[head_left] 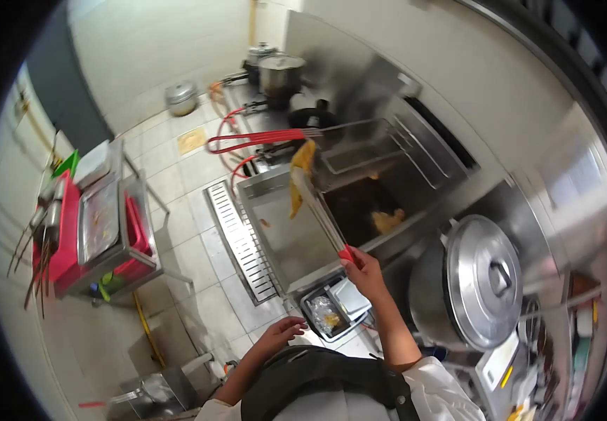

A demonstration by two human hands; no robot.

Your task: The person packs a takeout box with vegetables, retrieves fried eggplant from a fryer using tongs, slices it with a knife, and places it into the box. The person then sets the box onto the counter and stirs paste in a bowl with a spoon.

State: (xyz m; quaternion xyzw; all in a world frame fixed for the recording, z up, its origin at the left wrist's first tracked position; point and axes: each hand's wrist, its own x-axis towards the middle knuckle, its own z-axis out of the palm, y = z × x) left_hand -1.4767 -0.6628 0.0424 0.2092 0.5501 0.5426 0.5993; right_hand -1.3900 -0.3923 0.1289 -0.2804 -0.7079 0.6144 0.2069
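Observation:
My right hand is closed around the red grip of metal tongs. At the far end of the tongs hangs a long yellow-golden piece of food, over the inner edge of the metal fryer. Below and right of it, another golden fried piece floats in the dark oil. My left hand is held low in front of my apron, its fingers stretched out and holding nothing. A wire fryer basket with red handles rests across the fryer's back part.
A large lidded pot stands right of the fryer. Near my left hand is a black container with a plastic bag in it. Pots sit on burners at the back. A metal cart with trays stands left, beyond a floor drain.

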